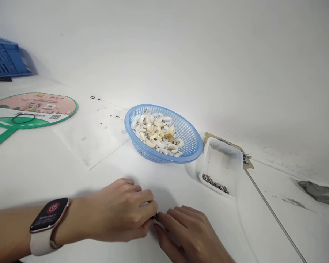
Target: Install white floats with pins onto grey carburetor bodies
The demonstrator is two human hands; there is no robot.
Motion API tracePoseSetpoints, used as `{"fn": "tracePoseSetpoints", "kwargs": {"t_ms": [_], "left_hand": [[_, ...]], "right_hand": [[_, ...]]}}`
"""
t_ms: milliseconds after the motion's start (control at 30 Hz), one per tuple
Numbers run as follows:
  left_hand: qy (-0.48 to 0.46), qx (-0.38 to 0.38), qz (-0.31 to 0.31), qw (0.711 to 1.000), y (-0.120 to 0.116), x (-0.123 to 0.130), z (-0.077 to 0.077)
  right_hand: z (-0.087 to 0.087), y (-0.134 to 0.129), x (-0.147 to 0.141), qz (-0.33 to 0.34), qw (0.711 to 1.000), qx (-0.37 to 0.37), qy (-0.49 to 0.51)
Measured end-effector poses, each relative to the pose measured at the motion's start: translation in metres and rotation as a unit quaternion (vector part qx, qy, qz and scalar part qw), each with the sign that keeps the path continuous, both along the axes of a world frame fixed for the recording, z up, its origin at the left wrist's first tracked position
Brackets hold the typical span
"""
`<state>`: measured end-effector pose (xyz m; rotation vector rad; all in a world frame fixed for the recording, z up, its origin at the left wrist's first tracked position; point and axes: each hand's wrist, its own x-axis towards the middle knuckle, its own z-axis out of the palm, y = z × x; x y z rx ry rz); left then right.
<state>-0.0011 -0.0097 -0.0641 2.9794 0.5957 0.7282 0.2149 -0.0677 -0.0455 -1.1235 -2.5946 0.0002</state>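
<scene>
White tabletop (44, 182) beneath a tiny, dark, half-hidden piece (154, 217)

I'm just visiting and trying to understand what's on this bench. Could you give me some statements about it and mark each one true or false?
1. The round blue basket holds many ring-shaped pieces. True.
2. The green-edged fan lies to the right of the basket. False: it lies to the left.
3. The left hand and the right hand meet at a small dark piece. True.
4. The watch is on the right wrist. False: it is on the left.
5. The translucent plastic tray holds slim metal pieces. True.
</scene>
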Motion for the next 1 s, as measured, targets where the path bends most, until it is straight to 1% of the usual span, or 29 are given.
{"fn": "tracePoseSetpoints", "kwargs": {"t_ms": [133, 467, 700, 833, 900, 1000], "left_hand": [[0.004, -0.002, 0.000, 1.000, 0.0009, 0.0008, -0.0008], [0.033, -0.008, -0.002, 0.999, 0.0015, -0.0003, 0.0044], [0.059, -0.016, -0.004, 0.998, 0.0012, -0.0001, 0.0040], [0.066, -0.028, -0.008, 0.997, 0.0011, -0.0005, 0.0052], [0.065, -0.021, -0.005, 0.998, 0.0014, -0.0006, 0.0059], [0.056, -0.009, 0.001, 0.998, 0.0017, -0.0002, 0.0069]], "right_hand": [[-0.0026, -0.0010, 0.0016, -0.005, 1.000, -0.003, -0.007], [0.0003, 0.0015, 0.0029, -0.002, 1.000, -0.002, 0.005], [-0.0015, 0.0018, 0.0040, -0.007, 1.000, -0.003, 0.000], [-0.0020, 0.0018, 0.0046, -0.031, 0.999, -0.017, -0.002], [-0.0005, 0.0030, 0.0038, -0.044, 0.999, -0.029, 0.000], [0.0012, 0.0051, 0.0018, -0.045, 0.998, -0.044, 0.012]]}}
